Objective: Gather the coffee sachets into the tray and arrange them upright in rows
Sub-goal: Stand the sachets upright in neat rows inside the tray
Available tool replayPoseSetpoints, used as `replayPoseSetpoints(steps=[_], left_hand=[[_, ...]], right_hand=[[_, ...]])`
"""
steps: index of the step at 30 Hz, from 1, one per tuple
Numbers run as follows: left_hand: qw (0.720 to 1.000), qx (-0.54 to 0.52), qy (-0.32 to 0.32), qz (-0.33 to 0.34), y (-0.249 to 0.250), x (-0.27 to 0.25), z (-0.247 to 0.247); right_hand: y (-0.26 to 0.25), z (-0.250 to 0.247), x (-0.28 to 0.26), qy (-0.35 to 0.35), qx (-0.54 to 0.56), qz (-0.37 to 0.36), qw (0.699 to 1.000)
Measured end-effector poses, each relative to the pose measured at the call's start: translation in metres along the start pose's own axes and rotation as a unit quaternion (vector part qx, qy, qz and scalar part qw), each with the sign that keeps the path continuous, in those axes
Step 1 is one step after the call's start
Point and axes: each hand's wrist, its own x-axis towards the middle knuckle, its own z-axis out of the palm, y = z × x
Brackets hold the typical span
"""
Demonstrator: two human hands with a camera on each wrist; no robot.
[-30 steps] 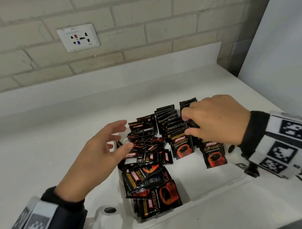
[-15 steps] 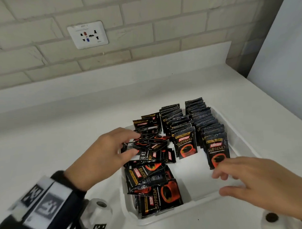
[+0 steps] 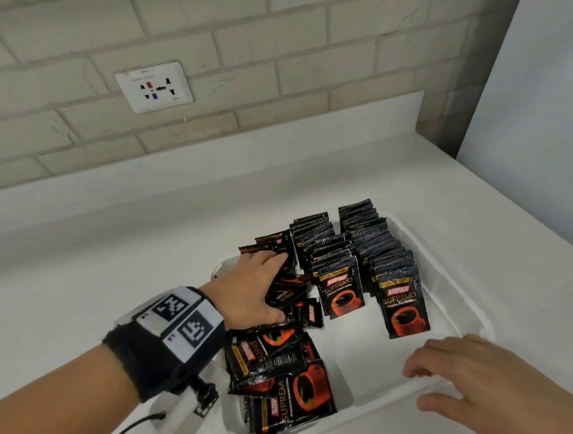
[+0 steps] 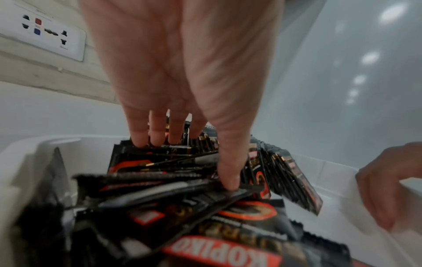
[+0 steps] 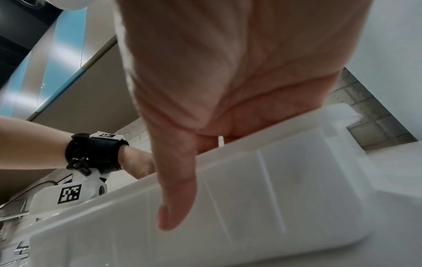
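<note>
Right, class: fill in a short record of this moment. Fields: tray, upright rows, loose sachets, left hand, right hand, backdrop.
tray: white plastic tray on a white counter
upright rows: two rows of sachets standing at the tray's far right side
loose sachets: untidy pile lying along the tray's left side
left hand: left hand reaches into the pile, fingers and thumb closing on several sachets
right hand: right hand at the tray's near rim, thumb outside the wall, holding no sachet
backdrop: brick wall with a socket plate

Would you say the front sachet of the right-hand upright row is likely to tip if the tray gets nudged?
Probably. The front sachet is thin, leans on the row behind, and has bare tray floor before it. Its glossy foil looks slippery, so it may slide forward. The right hand at the rim might steady things.
</note>
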Motion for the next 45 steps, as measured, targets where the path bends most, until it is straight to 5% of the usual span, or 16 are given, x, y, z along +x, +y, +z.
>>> replayPoseSetpoints(steps=[2,4,8,10,14,17,21,25,30,39,43,45], left_hand=[[1.000,0.017,0.016,0.000,-0.001,0.004,0.001],[0.999,0.028,0.028,-0.008,-0.002,0.008,0.000],[0.999,0.021,0.018,-0.031,-0.001,0.014,-0.003],[0.999,0.010,0.012,-0.036,-0.001,0.016,-0.004],[0.999,0.025,0.005,-0.044,0.001,0.020,-0.003],[0.998,0.037,-0.006,-0.044,0.006,0.023,0.001],[0.996,0.075,-0.015,-0.036,0.011,0.026,0.003],[0.994,0.102,-0.009,-0.025,0.010,0.030,0.004],[0.994,0.103,0.013,-0.013,0.004,0.027,0.002],[0.998,-0.051,0.042,0.023,-0.003,0.002,-0.017],[0.984,-0.156,0.082,0.022,-0.005,-0.018,-0.026],[0.967,-0.227,0.113,0.033,-0.008,-0.032,-0.034]], right_hand=[[-0.005,-0.006,0.002,-0.050,0.049,0.038,0.997],[0.002,0.004,0.001,0.020,0.025,-0.015,0.999],[0.000,0.002,0.005,-0.030,0.022,0.011,0.999],[0.004,0.016,0.003,0.039,0.019,-0.050,0.998],[0.007,0.017,0.002,-0.002,0.017,-0.048,0.999],[0.007,0.019,0.000,0.045,0.028,-0.063,0.997],[0.002,0.012,0.002,0.007,0.025,0.007,1.000],[0.004,0.020,0.000,0.105,0.007,-0.031,0.994],[0.005,0.023,0.002,0.104,0.003,-0.054,0.993],[0.009,0.023,0.002,0.096,-0.002,-0.055,0.994],[0.004,0.013,0.005,0.008,0.045,-0.017,0.999],[0.010,0.016,0.000,0.053,0.047,-0.055,0.996]])
